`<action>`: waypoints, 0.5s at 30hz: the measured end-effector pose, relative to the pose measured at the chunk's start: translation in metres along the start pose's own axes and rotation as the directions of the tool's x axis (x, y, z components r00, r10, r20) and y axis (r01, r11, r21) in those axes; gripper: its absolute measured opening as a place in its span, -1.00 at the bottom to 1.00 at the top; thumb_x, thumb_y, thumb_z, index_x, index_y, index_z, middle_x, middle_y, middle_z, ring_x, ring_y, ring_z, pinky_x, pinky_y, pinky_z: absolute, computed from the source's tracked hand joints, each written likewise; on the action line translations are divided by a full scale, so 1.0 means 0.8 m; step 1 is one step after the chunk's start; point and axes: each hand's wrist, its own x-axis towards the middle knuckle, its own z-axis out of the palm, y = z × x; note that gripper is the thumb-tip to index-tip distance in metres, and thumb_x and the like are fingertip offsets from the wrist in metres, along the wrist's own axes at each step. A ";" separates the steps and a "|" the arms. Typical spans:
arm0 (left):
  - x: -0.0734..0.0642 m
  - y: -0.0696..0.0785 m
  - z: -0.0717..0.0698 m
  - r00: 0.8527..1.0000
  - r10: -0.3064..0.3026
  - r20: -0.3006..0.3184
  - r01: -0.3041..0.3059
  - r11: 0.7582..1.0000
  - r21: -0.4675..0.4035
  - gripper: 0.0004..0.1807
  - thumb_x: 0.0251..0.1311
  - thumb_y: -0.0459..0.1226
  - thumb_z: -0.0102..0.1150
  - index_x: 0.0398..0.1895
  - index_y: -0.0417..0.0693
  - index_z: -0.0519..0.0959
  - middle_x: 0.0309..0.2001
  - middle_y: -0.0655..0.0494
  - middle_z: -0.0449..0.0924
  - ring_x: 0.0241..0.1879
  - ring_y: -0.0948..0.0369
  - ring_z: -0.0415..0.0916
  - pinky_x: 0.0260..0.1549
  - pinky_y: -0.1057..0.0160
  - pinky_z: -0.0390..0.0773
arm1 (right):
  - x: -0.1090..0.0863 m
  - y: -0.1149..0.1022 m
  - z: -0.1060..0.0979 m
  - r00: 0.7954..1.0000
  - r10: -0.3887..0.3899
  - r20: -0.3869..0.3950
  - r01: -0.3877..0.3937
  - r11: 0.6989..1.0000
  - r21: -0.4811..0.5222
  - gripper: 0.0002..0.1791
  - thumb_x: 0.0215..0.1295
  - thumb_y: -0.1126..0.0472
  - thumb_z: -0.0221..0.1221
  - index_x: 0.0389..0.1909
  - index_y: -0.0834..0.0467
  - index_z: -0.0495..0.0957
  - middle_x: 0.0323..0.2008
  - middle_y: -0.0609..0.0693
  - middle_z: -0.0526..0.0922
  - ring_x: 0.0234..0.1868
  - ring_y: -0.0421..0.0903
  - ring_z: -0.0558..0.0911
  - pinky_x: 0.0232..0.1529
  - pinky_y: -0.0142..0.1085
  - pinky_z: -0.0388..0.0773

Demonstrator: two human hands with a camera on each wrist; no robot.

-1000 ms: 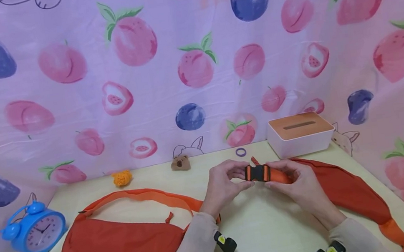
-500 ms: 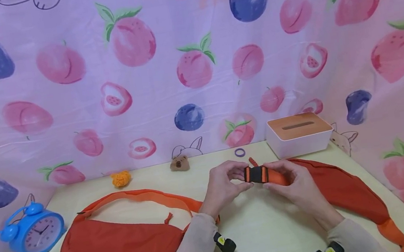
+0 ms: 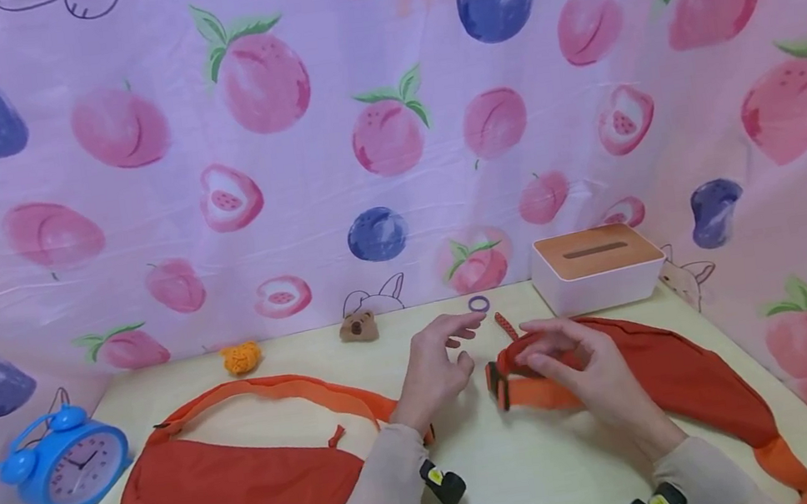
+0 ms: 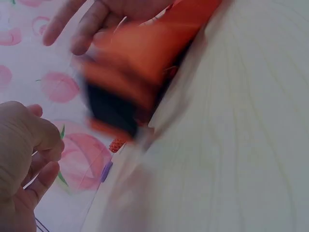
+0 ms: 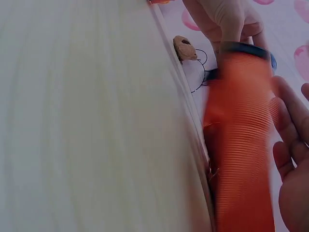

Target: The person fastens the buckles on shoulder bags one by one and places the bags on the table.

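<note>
A red waist bag lies on the right of the table, and its orange strap bends round at the bag's left end. The black buckle sits at that bend; it blurs in the left wrist view, as does the strap in the right wrist view. My right hand hovers over the strap with loosely bent fingers, apart from it in the right wrist view. To the left of the buckle, my left hand is in the air, fingers relaxed and holding nothing.
A second red waist bag lies at the left, beside a blue alarm clock. Along the back edge are an orange crocheted piece, a brown bear head, a purple ring and a white tissue box with a wooden lid.
Both hands have let go of the buckle and strap, which have dropped toward the table. The left hand has drawn slightly away to the left; the right hand's fingers have loosened.
</note>
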 end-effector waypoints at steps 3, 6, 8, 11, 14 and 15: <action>0.001 -0.001 -0.005 0.999 0.005 -0.035 -0.005 1.000 0.004 -0.38 0.34 -0.58 0.33 0.43 0.01 0.69 0.21 0.01 0.76 0.17 0.04 0.73 0.23 -0.02 0.74 | -0.001 -0.001 -0.002 0.998 -0.053 -0.015 0.054 0.998 0.038 -0.61 0.74 0.18 0.19 0.44 0.18 0.61 -0.07 0.06 0.87 0.08 -0.10 0.80 0.22 -0.42 0.67; 0.002 0.001 -0.009 0.999 0.012 -0.048 -0.012 1.000 0.000 -0.43 0.37 -0.50 0.40 0.41 0.03 0.70 0.22 0.03 0.75 0.18 0.06 0.72 0.22 -0.05 0.74 | -0.001 -0.002 -0.003 0.996 -0.072 -0.053 0.074 0.997 0.037 -0.65 0.76 0.20 0.13 0.38 0.22 0.63 -0.08 0.10 0.84 0.05 -0.14 0.79 0.20 -0.44 0.67; 0.003 0.003 -0.011 0.999 0.015 -0.051 -0.015 1.000 -0.004 -0.45 0.38 -0.47 0.43 0.41 0.06 0.71 0.22 0.07 0.75 0.17 0.08 0.71 0.22 -0.07 0.74 | -0.001 -0.003 -0.003 0.995 -0.074 -0.068 0.076 0.997 0.028 -0.67 0.76 0.21 0.14 0.35 0.21 0.65 -0.06 0.13 0.83 0.03 -0.13 0.79 0.18 -0.44 0.68; 0.002 0.006 -0.018 0.998 0.029 -0.060 -0.029 1.000 0.001 -0.45 0.38 -0.41 0.46 0.41 0.11 0.71 0.25 0.11 0.74 0.17 0.11 0.71 0.21 -0.01 0.74 | 0.002 -0.007 0.000 0.994 -0.077 -0.080 0.076 0.997 -0.018 -0.69 0.73 0.21 0.19 0.33 0.15 0.67 0.02 0.11 0.81 0.05 -0.09 0.77 0.14 -0.46 0.68; 0.001 0.009 -0.030 0.997 0.047 -0.066 -0.046 0.999 0.020 -0.44 0.37 -0.35 0.51 0.42 0.13 0.71 0.27 0.13 0.74 0.19 0.11 0.71 0.21 0.07 0.73 | 0.005 -0.013 0.005 0.993 -0.092 -0.076 0.082 0.989 -0.124 -0.65 0.69 0.20 0.25 0.39 0.06 0.65 0.13 0.04 0.78 0.07 -0.06 0.72 0.08 -0.45 0.67; 0.000 0.011 -0.034 0.996 0.058 -0.069 -0.056 0.998 0.030 -0.43 0.35 -0.33 0.53 0.42 0.12 0.70 0.27 0.13 0.74 0.19 0.10 0.70 0.20 0.08 0.72 | 0.007 -0.016 0.006 0.992 -0.098 -0.074 0.085 0.983 -0.163 -0.61 0.67 0.21 0.27 0.42 0.03 0.62 0.18 0.02 0.76 0.08 -0.05 0.71 0.06 -0.43 0.68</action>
